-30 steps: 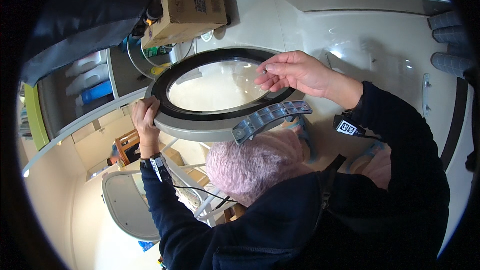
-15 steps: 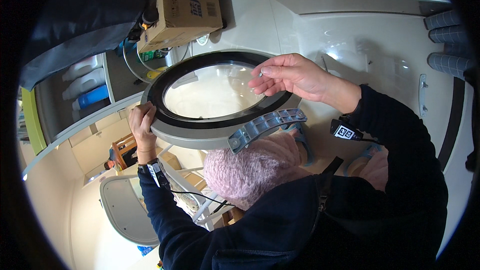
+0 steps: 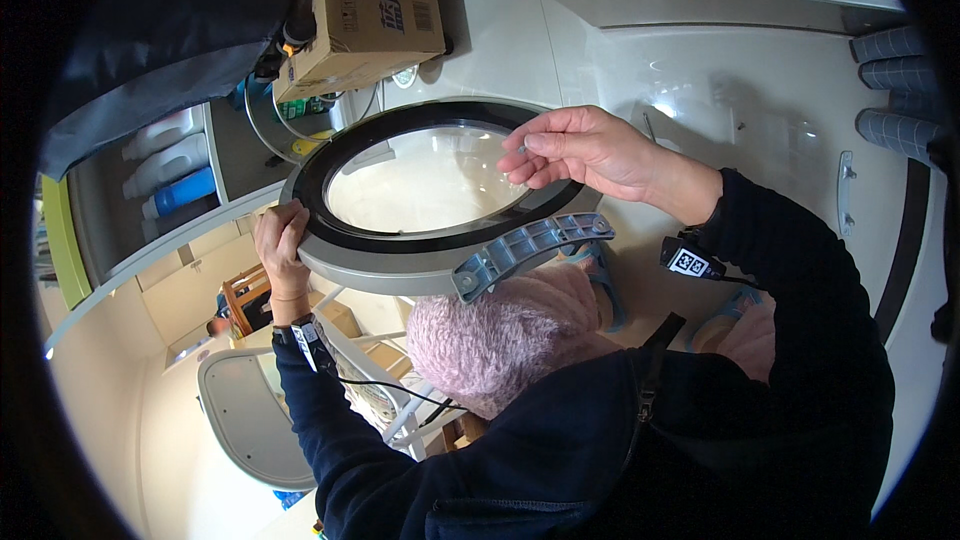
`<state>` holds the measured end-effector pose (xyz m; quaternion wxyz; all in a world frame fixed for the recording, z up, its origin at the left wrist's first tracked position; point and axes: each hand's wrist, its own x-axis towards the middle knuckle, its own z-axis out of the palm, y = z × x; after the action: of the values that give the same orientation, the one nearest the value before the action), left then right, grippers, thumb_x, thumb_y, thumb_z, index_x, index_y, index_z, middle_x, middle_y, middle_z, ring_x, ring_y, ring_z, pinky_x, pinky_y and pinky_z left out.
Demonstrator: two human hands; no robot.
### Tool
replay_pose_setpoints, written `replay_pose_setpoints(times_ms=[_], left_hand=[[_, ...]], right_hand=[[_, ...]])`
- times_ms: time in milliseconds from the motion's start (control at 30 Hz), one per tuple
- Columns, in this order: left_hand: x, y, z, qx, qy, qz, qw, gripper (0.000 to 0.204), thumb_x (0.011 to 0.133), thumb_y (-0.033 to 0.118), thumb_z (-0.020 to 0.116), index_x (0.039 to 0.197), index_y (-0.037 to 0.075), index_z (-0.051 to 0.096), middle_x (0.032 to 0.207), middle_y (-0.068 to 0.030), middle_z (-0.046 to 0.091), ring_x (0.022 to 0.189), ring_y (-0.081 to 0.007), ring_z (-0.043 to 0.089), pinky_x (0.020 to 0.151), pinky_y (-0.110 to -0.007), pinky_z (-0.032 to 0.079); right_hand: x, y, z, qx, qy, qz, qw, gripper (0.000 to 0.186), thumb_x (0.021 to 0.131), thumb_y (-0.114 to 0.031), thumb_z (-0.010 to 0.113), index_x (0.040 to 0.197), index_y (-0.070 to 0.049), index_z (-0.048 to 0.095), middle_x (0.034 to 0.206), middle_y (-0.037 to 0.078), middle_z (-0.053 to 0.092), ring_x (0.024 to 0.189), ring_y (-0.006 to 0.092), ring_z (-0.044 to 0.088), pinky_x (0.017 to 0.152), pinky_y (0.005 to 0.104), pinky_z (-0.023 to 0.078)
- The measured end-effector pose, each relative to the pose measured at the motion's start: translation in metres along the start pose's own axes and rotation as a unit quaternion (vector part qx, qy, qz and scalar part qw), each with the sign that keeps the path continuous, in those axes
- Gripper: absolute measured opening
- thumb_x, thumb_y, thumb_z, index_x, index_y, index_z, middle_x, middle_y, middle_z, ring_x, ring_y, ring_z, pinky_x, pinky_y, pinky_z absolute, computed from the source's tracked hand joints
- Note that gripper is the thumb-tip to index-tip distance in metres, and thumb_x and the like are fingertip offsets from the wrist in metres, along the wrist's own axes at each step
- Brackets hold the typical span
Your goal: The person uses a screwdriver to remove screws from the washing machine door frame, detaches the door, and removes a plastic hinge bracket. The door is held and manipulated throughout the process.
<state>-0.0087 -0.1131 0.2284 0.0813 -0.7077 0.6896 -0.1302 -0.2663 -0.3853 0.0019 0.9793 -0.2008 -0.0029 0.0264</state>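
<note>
A round washing machine door, with a grey outer ring, a black inner ring and a clear glass bowl, is tilted above my lap. My left hand is closed round its left rim. A curved grey metal hinge with ribbed pockets lies along the near right part of the ring. Over the right side of the glass, my right hand pinches a tiny metal piece, seemingly a screw, between thumb and fingertips. Most of that piece is hidden by the fingers.
A cardboard box stands at the far left beside a shelf of bottles. A small dark bit and a thin metal rod lie on the pale floor. A folding chair is at the lower left. My pink-covered knee is below the door.
The door's near edge and my left hand have shifted very slightly up and left. My right hand stays in the same place with its pinch.
</note>
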Motion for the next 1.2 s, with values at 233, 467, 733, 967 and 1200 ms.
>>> replay_pose_setpoints(times_ms=[233, 467, 733, 967, 1200], left_hand=[[0.0009, -0.0005, 0.0005, -0.001, -0.002, 0.002, 1.0, 0.021, 0.07, 0.005, 0.068, 0.09, 0.004, 0.064, 0.091, -0.0097, 0.065, 0.08, -0.0266, 0.063, 0.069, -0.036, 0.049], [0.0004, -0.0022, 0.0003, 0.003, -0.001, 0.001, 1.0, 0.022, 0.07, 0.005, 0.068, 0.091, 0.004, 0.064, 0.091, -0.0097, 0.065, 0.081, -0.0265, 0.063, 0.069, -0.036, 0.049], [-0.0028, -0.0041, 0.001, 0.012, -0.001, 0.001, 1.0, 0.022, 0.07, 0.006, 0.067, 0.092, 0.004, 0.065, 0.092, -0.0096, 0.065, 0.081, -0.0266, 0.063, 0.069, -0.036, 0.048], [-0.0057, -0.004, 0.003, 0.002, 0.009, 0.005, 1.0, 0.022, 0.07, 0.005, 0.067, 0.092, 0.005, 0.065, 0.092, -0.009, 0.066, 0.08, -0.0265, 0.063, 0.069, -0.036, 0.048], [-0.0047, -0.0013, 0.0022, 0.001, 0.004, -0.001, 1.0, 0.023, 0.068, 0.005, 0.069, 0.091, 0.005, 0.065, 0.091, -0.0092, 0.065, 0.079, -0.0265, 0.063, 0.067, -0.037, 0.048]], right_hand=[[-0.001, -0.0005, -0.0009, 0.001, -0.003, 0.004, 1.0, 0.023, 0.099, -0.013, 0.054, 0.117, 0.0, 0.062, 0.112, 0.016, 0.067, 0.102, 0.0221, 0.066, 0.087, 0.0305, 0.055], [-0.0003, -0.0021, 0.0, -0.008, -0.001, -0.002, 1.0, 0.025, 0.098, -0.012, 0.055, 0.121, -0.002, 0.059, 0.114, 0.016, 0.067, 0.101, 0.0221, 0.067, 0.087, 0.0302, 0.054], [-0.0022, -0.0062, 0.0023, -0.019, 0.007, 0.005, 1.0, 0.023, 0.094, -0.009, 0.06, 0.116, -0.001, 0.059, 0.111, 0.013, 0.067, 0.101, 0.021, 0.066, 0.086, 0.0302, 0.054], [-0.0027, -0.0052, 0.0038, -0.03, 0.017, 0.011, 0.999, 0.022, 0.092, -0.008, 0.064, 0.111, -0.001, 0.059, 0.102, 0.011, 0.067, 0.09, 0.0161, 0.065, 0.081, 0.0281, 0.053], [-0.0016, -0.0014, 0.0041, -0.054, 0.014, 0.005, 0.998, 0.019, 0.088, -0.008, 0.069, 0.104, -0.002, 0.061, 0.088, 0.003, 0.063, 0.077, 0.0096, 0.057, 0.07, 0.0228, 0.048]])
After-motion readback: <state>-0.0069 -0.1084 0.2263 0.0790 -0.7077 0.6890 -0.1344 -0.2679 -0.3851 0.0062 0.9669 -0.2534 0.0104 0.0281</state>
